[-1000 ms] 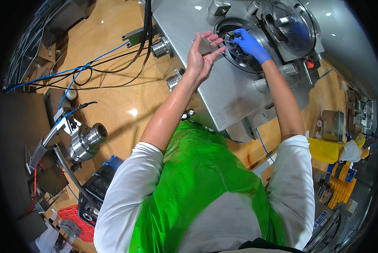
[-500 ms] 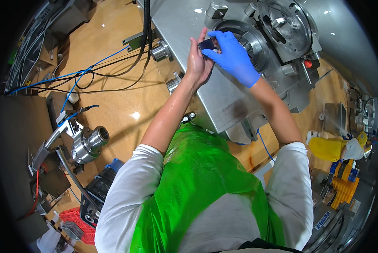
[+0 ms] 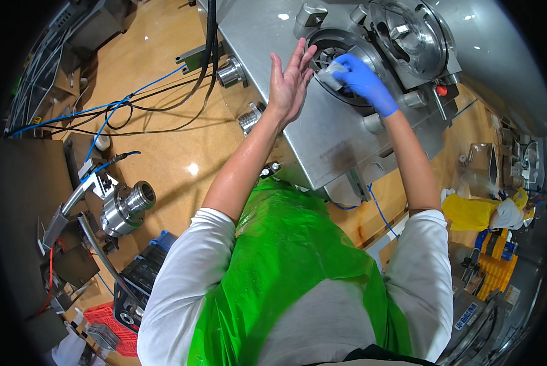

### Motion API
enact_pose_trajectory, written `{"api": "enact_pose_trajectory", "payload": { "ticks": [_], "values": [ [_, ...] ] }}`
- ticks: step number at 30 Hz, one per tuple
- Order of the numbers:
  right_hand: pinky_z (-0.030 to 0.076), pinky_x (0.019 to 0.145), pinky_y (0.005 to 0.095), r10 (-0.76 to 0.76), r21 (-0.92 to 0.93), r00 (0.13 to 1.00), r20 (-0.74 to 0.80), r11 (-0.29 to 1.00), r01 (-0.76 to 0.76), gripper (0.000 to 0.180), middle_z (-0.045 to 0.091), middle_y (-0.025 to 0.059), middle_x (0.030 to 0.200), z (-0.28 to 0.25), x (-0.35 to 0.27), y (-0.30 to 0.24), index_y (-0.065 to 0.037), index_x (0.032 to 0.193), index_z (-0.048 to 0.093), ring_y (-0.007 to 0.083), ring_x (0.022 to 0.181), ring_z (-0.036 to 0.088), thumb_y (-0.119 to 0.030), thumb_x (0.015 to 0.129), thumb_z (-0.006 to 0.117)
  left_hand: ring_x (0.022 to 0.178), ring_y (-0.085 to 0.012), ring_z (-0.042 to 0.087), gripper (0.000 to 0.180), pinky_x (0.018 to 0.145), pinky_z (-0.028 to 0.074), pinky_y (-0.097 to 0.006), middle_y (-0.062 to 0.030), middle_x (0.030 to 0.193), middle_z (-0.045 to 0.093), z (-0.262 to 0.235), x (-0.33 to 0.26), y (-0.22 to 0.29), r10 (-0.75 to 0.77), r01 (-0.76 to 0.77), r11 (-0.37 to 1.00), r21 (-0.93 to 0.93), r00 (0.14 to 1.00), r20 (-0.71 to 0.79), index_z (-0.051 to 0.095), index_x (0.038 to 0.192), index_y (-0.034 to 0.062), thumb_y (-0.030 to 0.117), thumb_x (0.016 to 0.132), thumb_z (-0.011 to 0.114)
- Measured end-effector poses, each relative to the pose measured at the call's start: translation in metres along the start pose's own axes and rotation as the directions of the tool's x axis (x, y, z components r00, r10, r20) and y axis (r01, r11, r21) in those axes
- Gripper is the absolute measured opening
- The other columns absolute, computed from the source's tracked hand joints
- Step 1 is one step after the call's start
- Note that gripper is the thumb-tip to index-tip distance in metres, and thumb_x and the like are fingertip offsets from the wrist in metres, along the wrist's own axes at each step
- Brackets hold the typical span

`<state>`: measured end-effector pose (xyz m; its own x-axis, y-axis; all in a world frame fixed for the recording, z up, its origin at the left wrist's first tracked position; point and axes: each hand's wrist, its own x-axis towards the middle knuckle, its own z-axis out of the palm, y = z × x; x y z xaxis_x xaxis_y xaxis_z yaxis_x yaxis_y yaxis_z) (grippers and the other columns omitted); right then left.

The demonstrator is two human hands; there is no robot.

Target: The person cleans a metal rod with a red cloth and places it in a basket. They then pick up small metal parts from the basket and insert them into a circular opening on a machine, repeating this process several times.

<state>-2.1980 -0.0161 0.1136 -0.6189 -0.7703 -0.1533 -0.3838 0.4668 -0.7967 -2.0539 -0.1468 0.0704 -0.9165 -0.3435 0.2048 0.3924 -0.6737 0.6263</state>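
My left hand (image 3: 290, 85) is bare and open, its fingers stretched out over the steel machine top (image 3: 322, 131), with nothing in it. My right hand (image 3: 364, 82) wears a blue glove. Its fingers are closed on a small pale, shiny flat piece (image 3: 331, 76), whose exact kind I cannot make out. The piece is over the near left part of a round machine opening (image 3: 371, 58) with a dark rim and metal parts inside. My glove hides part of the opening.
A round steel cover (image 3: 411, 39) stands beyond the opening, near a red-knobbed lever (image 3: 441, 90). Black cables (image 3: 211, 49) hang at the machine's left. A steel fitting (image 3: 127, 207) on a stand is at left. A person in yellow (image 3: 468, 210) is far right.
My right hand has moved right from my left hand to the round opening, carrying the flat piece, which looked dark before and pale now. My left hand's fingers have opened out.
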Motion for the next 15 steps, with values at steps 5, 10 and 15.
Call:
{"api": "enact_pose_trajectory", "payload": {
  "ticks": [5, 10, 15],
  "values": [
    [0.049, 0.080, 0.0469, -0.118, -0.585, 0.958, -0.262, 0.809, -0.060, 0.033, 0.065, 0.0210, 0.098, -0.042, 0.002, 0.037, -0.011, 0.116, 0.052, 0.0405, 0.091, 0.061, -0.016, 0.084, 0.056, 0.143, -0.0238, 0.015, 0.086, 0.116, 0.006, -0.043, -0.0120, 0.151, 0.029, -0.002, 0.000, 0.000, -0.003, 0.005, 0.998, 0.064, 0.999, -0.039, 0.018, 0.152, 0.0147, 0.072, 0.090, 0.004],
    [0.048, 0.074, 0.0477, -0.184, -0.680, 0.972, -0.148, 0.733, 0.035, 0.031, 0.065, 0.0193, 0.090, -0.043, -0.011, 0.047, -0.016, 0.117, 0.053, 0.0389, 0.085, 0.062, -0.015, 0.086, 0.056, 0.139, -0.0224, 0.024, 0.085, 0.113, 0.015, -0.040, -0.0114, 0.148, 0.035, -0.002, -0.001, 0.000, -0.016, 0.020, 0.996, 0.084, 0.999, -0.049, 0.022, 0.151, 0.0152, 0.072, 0.090, 0.005],
    [0.048, 0.073, 0.0470, -0.220, -0.719, 0.974, -0.056, 0.686, 0.113, 0.032, 0.064, 0.0169, 0.090, -0.048, -0.009, 0.048, -0.019, 0.118, 0.055, 0.0373, 0.086, 0.061, -0.013, 0.086, 0.056, 0.135, -0.0214, 0.029, 0.083, 0.110, 0.021, -0.037, -0.0108, 0.145, 0.038, -0.003, 0.000, -0.001, -0.017, 0.021, 0.996, 0.082, 0.998, -0.054, 0.025, 0.150, 0.0149, 0.071, 0.091, 0.008]
  ]
}}
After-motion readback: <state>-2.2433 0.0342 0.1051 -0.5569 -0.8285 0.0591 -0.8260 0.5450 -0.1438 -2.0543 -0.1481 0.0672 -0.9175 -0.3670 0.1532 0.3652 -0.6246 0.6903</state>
